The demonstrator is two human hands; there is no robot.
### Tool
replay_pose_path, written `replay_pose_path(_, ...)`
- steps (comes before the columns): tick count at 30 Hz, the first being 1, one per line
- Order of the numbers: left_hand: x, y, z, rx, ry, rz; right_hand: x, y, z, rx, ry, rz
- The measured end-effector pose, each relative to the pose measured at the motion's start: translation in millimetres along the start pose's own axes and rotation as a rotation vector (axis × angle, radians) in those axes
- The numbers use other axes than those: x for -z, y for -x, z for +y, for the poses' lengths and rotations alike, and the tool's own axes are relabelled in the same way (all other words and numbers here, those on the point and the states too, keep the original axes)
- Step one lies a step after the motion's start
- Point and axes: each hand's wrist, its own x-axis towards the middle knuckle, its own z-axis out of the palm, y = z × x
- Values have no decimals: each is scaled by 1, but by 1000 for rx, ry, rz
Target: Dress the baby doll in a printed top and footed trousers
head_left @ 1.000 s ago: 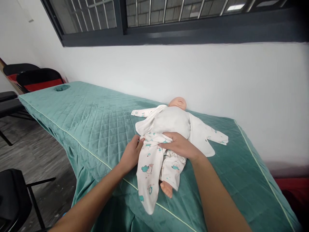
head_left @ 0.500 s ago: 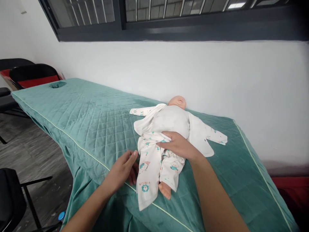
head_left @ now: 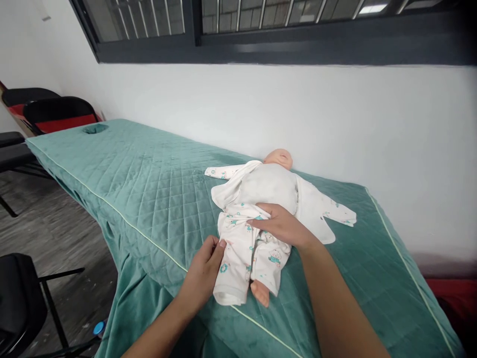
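A baby doll point(head_left: 268, 186) lies on its back, its head toward the wall. It wears white printed trousers point(head_left: 234, 258) and a white top point(head_left: 316, 219) spread wide at both sides, the sleeves stretched outward. My left hand point(head_left: 206, 266) pinches the outer side of the trouser leg on the left, thumb on top. My right hand point(head_left: 281, 223) grips the trousers near the waist, its thumb and fingers closed on the cloth. One bare foot point(head_left: 260, 293) sticks out of the right-side leg; the other foot is hidden inside its trouser leg.
The doll rests on a bed with a green quilted cover point(head_left: 149, 174) and a face hole point(head_left: 95, 129) at its far end. Behind it stands a white wall with a barred window. Black and red chairs point(head_left: 61, 117) stand at the left, another black chair point(head_left: 20, 298) nearer.
My left hand has moved in and taken hold of the left-side trouser leg, whose hem now sits higher and bunched. My right hand keeps its grip. The view has shifted slightly.
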Motion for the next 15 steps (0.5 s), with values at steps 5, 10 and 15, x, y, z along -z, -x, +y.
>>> replay_pose_path(5, 0, -19, 6, -124, -130, 51, 0, 1, 0, -15, -13, 19)
replay_pose_path(10, -2, -39, 4, -213, -224, 129, 0, 1, 0, -5, -48, 16)
replay_pose_path(15, 0, -56, 1, -278, -382, 171, 0, 1, 0, -14, -86, 11)
